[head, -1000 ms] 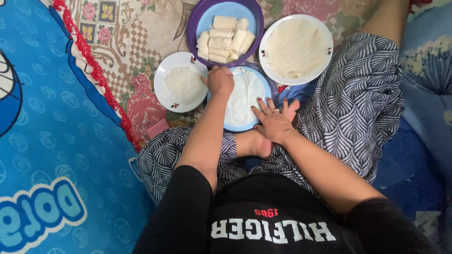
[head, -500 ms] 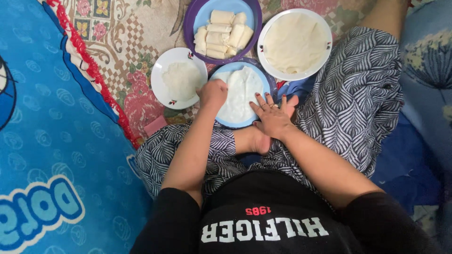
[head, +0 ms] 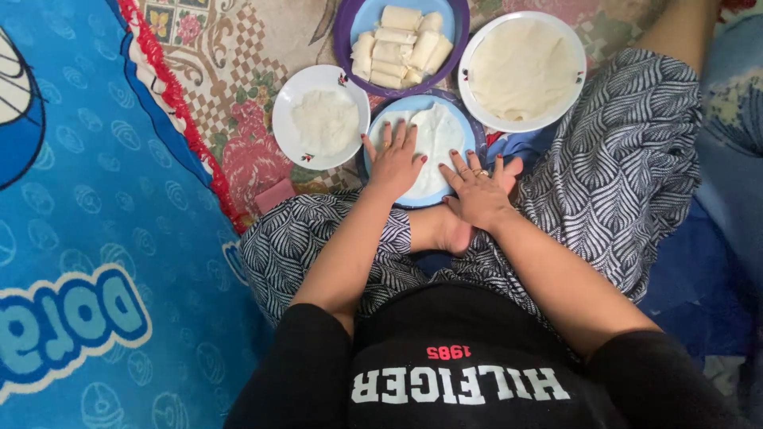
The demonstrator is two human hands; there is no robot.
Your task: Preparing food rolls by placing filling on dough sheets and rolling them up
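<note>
Person sits cross-legged on floor, patterned floral mat (head: 238, 71) beneath, blue cartoon blanket (head: 87, 238) alongside. Left hand (head: 395, 161) and right hand (head: 478, 189) flat, fingers spread, grasping nothing, pressing white wrapper sheet (head: 439, 139) on blue plate (head: 465, 131) before crossed legs.

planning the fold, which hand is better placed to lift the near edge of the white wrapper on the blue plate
Probably the right hand: it lies at the near edge of the white wrapper on the blue plate. The left hand lies flat on the wrapper's left side, pinning it.

Blue plate (head: 469, 135) glossy plastic; wrapper sheet (head: 439, 143) thin, soft, matt; blanket (head: 87, 238) fleecy cloth.
</note>
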